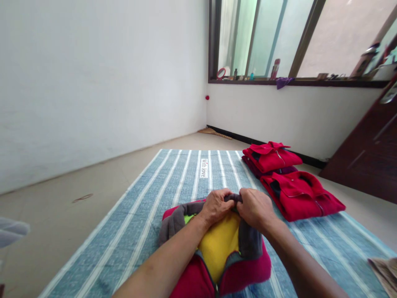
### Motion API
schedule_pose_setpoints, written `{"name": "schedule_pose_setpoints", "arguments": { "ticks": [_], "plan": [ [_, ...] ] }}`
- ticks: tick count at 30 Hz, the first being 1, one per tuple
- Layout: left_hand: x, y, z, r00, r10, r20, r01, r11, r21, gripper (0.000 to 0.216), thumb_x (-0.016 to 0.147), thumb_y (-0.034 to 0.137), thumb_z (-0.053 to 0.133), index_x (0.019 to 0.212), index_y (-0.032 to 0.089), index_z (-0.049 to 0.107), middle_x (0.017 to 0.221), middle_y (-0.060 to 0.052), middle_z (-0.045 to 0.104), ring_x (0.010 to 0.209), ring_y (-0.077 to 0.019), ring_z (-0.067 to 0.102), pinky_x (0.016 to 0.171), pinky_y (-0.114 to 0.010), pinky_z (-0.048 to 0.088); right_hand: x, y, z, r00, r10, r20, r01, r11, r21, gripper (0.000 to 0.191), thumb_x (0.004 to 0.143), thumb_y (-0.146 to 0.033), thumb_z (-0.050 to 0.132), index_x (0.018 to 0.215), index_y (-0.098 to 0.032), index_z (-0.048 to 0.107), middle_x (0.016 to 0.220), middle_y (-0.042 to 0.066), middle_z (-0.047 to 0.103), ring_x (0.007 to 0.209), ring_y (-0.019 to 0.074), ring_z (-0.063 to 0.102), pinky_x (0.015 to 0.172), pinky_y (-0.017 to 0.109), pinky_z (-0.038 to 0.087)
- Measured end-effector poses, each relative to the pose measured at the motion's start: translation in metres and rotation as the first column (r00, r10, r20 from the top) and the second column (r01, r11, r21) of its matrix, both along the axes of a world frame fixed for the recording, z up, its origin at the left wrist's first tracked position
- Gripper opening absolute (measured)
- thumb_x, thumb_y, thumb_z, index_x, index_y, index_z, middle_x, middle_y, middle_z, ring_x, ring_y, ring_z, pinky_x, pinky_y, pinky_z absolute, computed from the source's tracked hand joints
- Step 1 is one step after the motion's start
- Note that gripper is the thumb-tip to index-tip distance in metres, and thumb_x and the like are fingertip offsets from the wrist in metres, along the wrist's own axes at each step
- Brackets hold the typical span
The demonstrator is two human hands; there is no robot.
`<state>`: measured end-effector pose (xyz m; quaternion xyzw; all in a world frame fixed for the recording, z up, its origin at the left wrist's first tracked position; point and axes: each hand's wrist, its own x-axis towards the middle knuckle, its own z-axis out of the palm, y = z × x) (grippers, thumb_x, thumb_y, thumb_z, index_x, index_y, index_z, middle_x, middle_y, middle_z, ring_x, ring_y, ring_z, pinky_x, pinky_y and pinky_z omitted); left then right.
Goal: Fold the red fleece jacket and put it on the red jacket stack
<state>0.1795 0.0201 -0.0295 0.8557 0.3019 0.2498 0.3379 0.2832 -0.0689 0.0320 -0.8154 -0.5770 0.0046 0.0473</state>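
Observation:
A folded jacket (pixel 219 240) lies in front of me, pinkish red outside with a grey collar and a yellow lining; its zip is partly open at the near side. My left hand (pixel 216 207) grips the far edge of the grey collar, fingers closed on the fabric. Right beside it, my right hand (pixel 254 205) is closed on the same collar edge. The two hands almost touch, thumbs facing each other. Both forearms cross over parts of the jacket and hide some of it.
Blue-and-white striped cloth (pixel 149 207) spreads under the jacket. To the right are a folded red jacket (pixel 304 194) and a stack topped by another red jacket (pixel 271 156). Brown fabric (pixel 384 273) shows at lower right. A dark door (pixel 366 145) and a cluttered windowsill (pixel 248 81) stand beyond.

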Motion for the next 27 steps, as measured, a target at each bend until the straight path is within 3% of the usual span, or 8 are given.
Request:
{"name": "schedule_pose_setpoints", "arguments": {
  "ticks": [6, 10, 14, 17, 20, 22, 24, 27],
  "plan": [
    [0.003, -0.003, -0.003, 0.999, 0.033, -0.022, -0.032, 0.999, 0.034, 0.009, 0.071, 0.027, 0.054, 0.068, 0.019, 0.058, 0.061, 0.003, 0.055, 0.065, -0.0153, 0.054, 0.06, -0.024, 0.035, -0.01, 0.002, -0.012, 0.993, -0.113, 0.028, 0.112, 0.993, 0.049, 0.03, 0.083, -0.01, 0.034, 0.091, -0.015, 0.062, 0.09, 0.013, 0.068, 0.077, 0.0252, 0.066, 0.056, 0.03, 0.036],
    [0.002, -0.003, -0.002, 0.998, 0.061, -0.027, -0.06, 0.998, 0.025, 0.013, 0.073, 0.031, 0.056, 0.067, 0.019, 0.058, 0.062, 0.003, 0.056, 0.066, -0.0146, 0.054, 0.06, -0.023, 0.036, -0.01, 0.003, -0.011, 0.993, -0.117, -0.003, 0.117, 0.99, 0.084, 0.025, 0.079, -0.012, 0.039, 0.089, -0.016, 0.062, 0.089, 0.012, 0.068, 0.078, 0.0254, 0.066, 0.057, 0.03, 0.036],
    [0.002, -0.002, -0.002, 0.997, 0.063, -0.045, -0.061, 0.998, 0.033, 0.015, 0.074, 0.029, 0.054, 0.064, 0.019, 0.057, 0.058, 0.004, 0.052, 0.063, -0.0135, 0.052, 0.058, -0.023, 0.034, 0.007, 0.001, -0.009, 0.978, -0.072, -0.197, 0.104, 0.982, 0.157, 0.02, 0.079, -0.027, 0.048, 0.082, -0.017, 0.065, 0.078, 0.009, 0.067, 0.076, 0.0249, 0.063, 0.057, 0.029, 0.036],
    [0.003, -0.002, -0.002, 0.999, 0.04, -0.031, -0.04, 0.999, 0.014, 0.021, 0.077, 0.033, 0.052, 0.064, 0.018, 0.058, 0.058, 0.004, 0.051, 0.062, -0.0134, 0.051, 0.057, -0.023, 0.034, 0.027, -0.002, -0.017, 0.822, 0.08, -0.564, 0.079, 0.965, 0.251, 0.032, 0.08, -0.04, 0.045, 0.071, -0.017, 0.065, 0.059, 0.002, 0.057, 0.058, 0.0174, 0.055, 0.05, 0.026, 0.034],
    [0.002, -0.002, -0.002, 0.999, 0.032, -0.034, -0.032, 0.999, -0.005, 0.022, 0.078, 0.034, 0.051, 0.065, 0.018, 0.059, 0.06, 0.003, 0.054, 0.063, -0.0138, 0.052, 0.057, -0.023, 0.035, 0.045, -0.003, -0.032, 0.481, 0.17, -0.86, 0.109, 0.962, 0.252, 0.033, 0.076, -0.04, 0.047, 0.081, -0.014, 0.067, 0.05, -0.004, 0.047, 0.044, 0.0107, 0.042, 0.042, 0.022, 0.03],
    [0.002, -0.002, -0.001, 0.999, 0.021, -0.033, -0.021, 1.0, -0.014, 0.022, 0.079, 0.034, 0.051, 0.067, 0.017, 0.061, 0.063, 0.002, 0.057, 0.066, -0.0144, 0.054, 0.059, -0.023, 0.037, 0.053, -0.004, -0.043, 0.32, 0.23, -0.919, 0.088, 0.959, 0.27, 0.034, 0.071, -0.036, 0.055, 0.094, -0.013, 0.067, 0.058, -0.003, 0.053, 0.046, 0.0095, 0.043, 0.044, 0.022, 0.033],
    [0.001, -0.002, 0.0, 1.0, 0.002, -0.025, -0.002, 1.0, -0.029, 0.023, 0.08, 0.035, 0.051, 0.071, 0.017, 0.062, 0.067, 0.001, 0.06, 0.068, -0.0152, 0.056, 0.061, -0.024, 0.038, 0.059, -0.004, -0.052, 0.303, 0.342, -0.889, 0.041, 0.928, 0.371, 0.036, 0.067, -0.031, 0.062, 0.099, -0.015, 0.067, 0.074, 0.002, 0.061, 0.057, 0.011, 0.049, 0.051, 0.023, 0.039],
    [0.001, -0.002, 0.002, 0.999, -0.029, -0.024, 0.028, 0.999, -0.046, 0.023, 0.081, 0.034, 0.049, 0.075, 0.017, 0.064, 0.07, 0.0, 0.063, 0.071, -0.0161, 0.057, 0.062, -0.025, 0.038, 0.063, -0.003, -0.061, 0.405, 0.497, -0.767, -0.041, 0.849, 0.527, 0.029, 0.069, -0.029, 0.067, 0.096, -0.018, 0.07, 0.091, 0.004, 0.061, 0.07, 0.0131, 0.053, 0.06, 0.024, 0.042]
  ]
}}
